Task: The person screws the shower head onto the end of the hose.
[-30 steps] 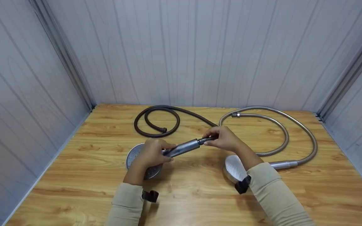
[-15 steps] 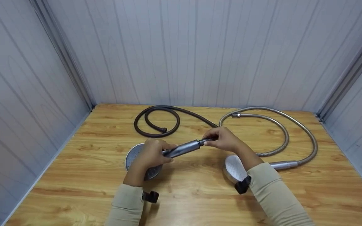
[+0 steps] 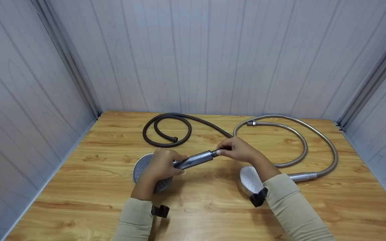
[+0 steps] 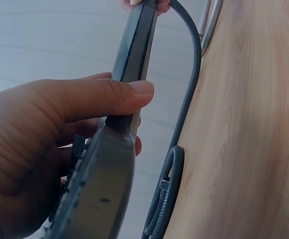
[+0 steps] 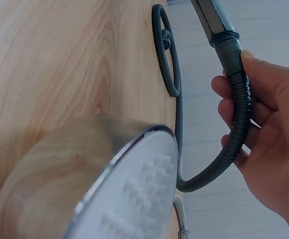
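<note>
A grey shower head [image 3: 196,160] with a round, nozzle-studded face is held above the table, its handle slanting up to the right. My left hand [image 3: 159,164] grips it where the handle meets the head, the thumb [image 4: 142,88] lying across the neck. At the handle's far end, my right hand [image 3: 238,150] pinches the dark end fitting [image 5: 230,57] of a black shower hose [image 5: 241,99], which meets the handle. Fingers curl around the hose just below that fitting. Whether the threads are engaged cannot be seen.
A second, silver shower head [image 3: 250,179] lies beneath my right forearm, joined to a looped metal hose [image 3: 333,150] on the right. The black hose's coil [image 3: 144,132] lies at the back of the wooden table [image 3: 95,187]. Pale panels [image 3: 193,57] enclose three sides.
My right hand has shifted slightly down, its fingertips now covering more of the hose fitting. The left hand and shower head have hardly moved.
</note>
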Motion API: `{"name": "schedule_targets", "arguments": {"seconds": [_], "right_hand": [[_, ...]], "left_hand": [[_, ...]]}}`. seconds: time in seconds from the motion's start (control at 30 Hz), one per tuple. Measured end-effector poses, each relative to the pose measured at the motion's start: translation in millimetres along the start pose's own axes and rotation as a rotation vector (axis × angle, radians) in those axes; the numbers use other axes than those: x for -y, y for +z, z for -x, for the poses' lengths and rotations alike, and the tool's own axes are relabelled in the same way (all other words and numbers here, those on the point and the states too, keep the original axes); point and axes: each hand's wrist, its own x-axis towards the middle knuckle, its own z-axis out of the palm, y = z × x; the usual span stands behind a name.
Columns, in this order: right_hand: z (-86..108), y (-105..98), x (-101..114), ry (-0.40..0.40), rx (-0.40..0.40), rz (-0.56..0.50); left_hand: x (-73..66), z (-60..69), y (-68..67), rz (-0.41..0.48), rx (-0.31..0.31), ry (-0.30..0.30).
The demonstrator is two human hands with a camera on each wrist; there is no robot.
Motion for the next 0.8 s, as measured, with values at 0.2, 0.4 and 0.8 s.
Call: {"name": "schedule_targets", "arguments": {"seconds": [0.2, 0.4, 0.8], "right_hand": [[-1.4, -1.2, 0.5, 0.014, 0.025, 0.028], [-1.5, -1.0, 0.6, 0.050, 0.034, 0.038], [-0.6, 1.7, -2.7, 0.028, -0.030, 0.013]], "left_hand": [[-0.9, -0.9, 0.6, 0.012, 0.006, -0.006], [-2.3, -0.3, -0.6, 0.024, 0.020, -0.020], [1.1, 0.0, 4.9, 0.015, 0.019, 0.000]]}}
